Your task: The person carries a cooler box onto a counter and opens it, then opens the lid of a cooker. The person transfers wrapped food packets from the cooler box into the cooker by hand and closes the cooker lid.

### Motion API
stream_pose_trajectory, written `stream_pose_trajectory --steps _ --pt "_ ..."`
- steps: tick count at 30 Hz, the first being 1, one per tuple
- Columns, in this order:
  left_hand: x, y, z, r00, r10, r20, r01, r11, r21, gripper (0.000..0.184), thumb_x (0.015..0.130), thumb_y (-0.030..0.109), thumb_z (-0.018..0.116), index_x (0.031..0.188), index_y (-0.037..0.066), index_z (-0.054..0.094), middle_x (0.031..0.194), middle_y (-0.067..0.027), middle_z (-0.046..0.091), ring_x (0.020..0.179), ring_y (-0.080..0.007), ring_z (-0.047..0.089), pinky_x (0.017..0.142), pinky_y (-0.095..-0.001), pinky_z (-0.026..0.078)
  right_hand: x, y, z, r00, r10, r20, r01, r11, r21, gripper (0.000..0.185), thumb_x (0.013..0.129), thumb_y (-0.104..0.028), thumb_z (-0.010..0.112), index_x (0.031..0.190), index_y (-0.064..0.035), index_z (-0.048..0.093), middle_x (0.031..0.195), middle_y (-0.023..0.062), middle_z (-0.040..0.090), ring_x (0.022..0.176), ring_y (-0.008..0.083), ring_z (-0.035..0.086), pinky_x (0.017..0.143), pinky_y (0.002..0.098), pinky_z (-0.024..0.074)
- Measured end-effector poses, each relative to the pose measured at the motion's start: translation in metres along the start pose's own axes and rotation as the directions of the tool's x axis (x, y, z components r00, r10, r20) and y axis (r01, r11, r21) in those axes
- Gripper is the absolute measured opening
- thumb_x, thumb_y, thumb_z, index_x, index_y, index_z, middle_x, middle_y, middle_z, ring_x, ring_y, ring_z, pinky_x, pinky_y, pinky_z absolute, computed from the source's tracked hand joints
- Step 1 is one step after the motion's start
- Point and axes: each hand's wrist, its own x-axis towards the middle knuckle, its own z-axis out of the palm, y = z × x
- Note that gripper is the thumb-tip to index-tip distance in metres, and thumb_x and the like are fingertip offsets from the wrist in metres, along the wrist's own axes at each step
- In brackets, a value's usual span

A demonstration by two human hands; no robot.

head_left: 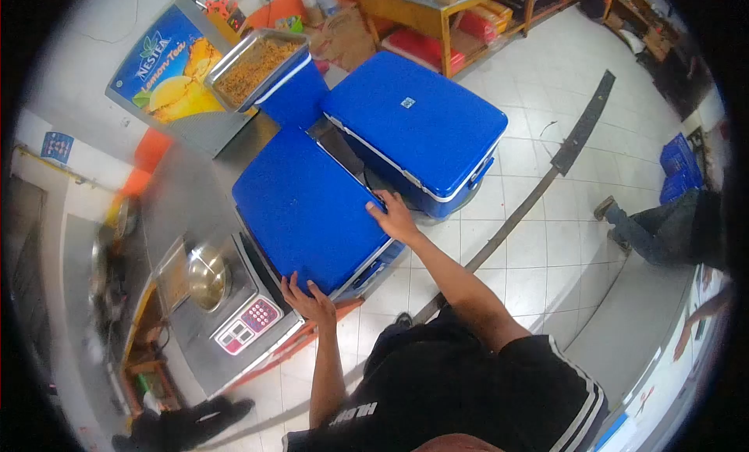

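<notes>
A blue cooler box (304,210) stands on the metal counter, its lid lying over the top. With the thumb on top and fingers along the side, my left hand (312,302) grips the lid at its near left corner. My right hand (396,218) grips the lid's right edge, thumb on the blue surface and fingers over the rim. A second, larger blue cooler (421,124) with a white rim stands just to the right, its lid shut. What is inside either cooler is hidden.
A metal tray of brown crumbly food (257,69) rests on a blue container behind the coolers. Left are a digital scale (250,325) and a steel bowl (207,276). A yellow-framed table (437,19) stands at the back. Another person's legs (655,226) and blue crates (680,167) are at right.
</notes>
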Motion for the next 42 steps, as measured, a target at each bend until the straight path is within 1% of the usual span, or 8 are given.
stream_pose_trajectory --steps 2,4,9,14,20,26,36,42 --pt "-0.009 -0.010 -0.026 0.996 -0.090 -0.030 0.091 0.994 0.061 0.041 0.091 0.030 0.049 0.120 0.002 0.053 0.132 -0.0221 0.041 0.122 -0.0394 0.040 0.102 -0.0498 0.030 -0.010 0.045 0.037 0.965 -0.172 -0.197 0.233 0.906 0.352 0.055 0.090 -0.049 0.050 0.127 -0.0085 0.051 0.123 0.0194 0.055 0.118 0.0363 0.048 0.100 0.0429 0.0358" --pt "0.007 0.026 0.012 0.995 -0.094 -0.020 0.096 0.991 0.099 0.040 0.091 0.030 0.049 0.120 0.002 0.053 0.131 -0.0219 0.042 0.121 -0.0395 0.040 0.102 -0.0497 0.031 0.036 0.132 0.041 0.983 0.114 -0.144 -0.018 0.840 0.543 0.050 0.095 -0.045 0.043 0.125 -0.0059 0.051 0.119 0.0214 0.055 0.113 0.0370 0.050 0.095 0.0426 0.0408" --pt "0.007 0.034 0.009 0.990 -0.130 0.061 0.114 0.970 0.214 0.042 0.093 0.033 0.047 0.123 0.003 0.052 0.132 -0.0226 0.039 0.122 -0.0401 0.038 0.102 -0.0507 0.031 0.031 0.186 0.044 0.672 0.609 0.422 -0.737 0.489 0.467 0.050 0.093 -0.048 0.046 0.123 -0.0090 0.053 0.113 0.0139 0.059 0.109 0.0303 0.054 0.083 0.0506 0.0469" --pt "0.025 0.087 0.021 0.961 -0.001 0.275 -0.086 0.949 0.303 0.041 0.089 0.031 0.055 0.121 0.005 0.055 0.138 -0.0246 0.034 0.128 -0.0424 0.031 0.105 -0.0528 0.025 0.065 0.245 0.098 0.700 0.457 0.550 -0.706 0.561 0.433 0.070 0.085 -0.068 0.040 0.131 -0.0159 0.047 0.125 0.0081 0.054 0.114 0.0303 0.050 0.087 0.0602 0.0416" --pt "0.098 0.187 0.112 0.569 0.439 0.695 -0.518 0.848 -0.111 0.030 0.084 0.020 0.061 0.110 0.007 0.062 0.126 -0.0142 0.053 0.127 -0.0313 0.042 0.112 -0.0536 0.020 0.072 0.263 0.113 0.646 0.439 0.624 -0.757 0.473 0.450 0.072 0.085 -0.071 0.037 0.136 -0.0200 0.043 0.132 0.0097 0.050 0.119 0.0349 0.047 0.094 0.0591 0.0377" --pt "0.121 0.198 0.163 0.155 0.414 0.897 -0.704 0.683 -0.194 0.020 0.084 0.021 0.062 0.090 0.004 0.072 0.087 -0.0097 0.063 0.092 -0.0247 0.060 0.106 -0.0448 0.034 0.061 0.250 0.110 0.610 0.484 0.628 -0.792 0.346 0.503 0.071 0.087 -0.071 0.034 0.137 -0.0215 0.042 0.129 0.0108 0.052 0.115 0.0313 0.051 0.094 0.0536 0.0422" --pt "0.147 0.208 0.149 0.087 0.407 0.910 -0.641 0.722 -0.262 0.022 0.081 0.023 0.063 0.075 0.003 0.066 0.081 -0.0114 0.061 0.085 -0.0279 0.057 0.086 -0.0415 0.044 0.062 0.271 0.119 0.634 0.413 0.653 -0.769 0.246 0.590 0.078 0.086 -0.071 0.037 0.132 -0.0079 0.044 0.116 0.0142 0.058 0.106 0.0295 0.055 0.092 0.0501 0.0449" --pt "0.196 0.226 0.053 0.394 0.378 0.838 -0.457 0.872 -0.178 0.016 0.071 0.012 0.072 0.067 0.002 0.060 0.075 -0.0097 0.056 0.079 -0.0267 0.053 0.078 -0.0390 0.040 0.056 0.290 0.122 0.653 0.367 0.663 -0.755 0.252 0.605 0.078 0.088 -0.068 0.038 0.140 -0.0109 0.035 0.125 0.0165 0.053 0.113 0.0321 0.051 0.095 0.0515 0.0416"
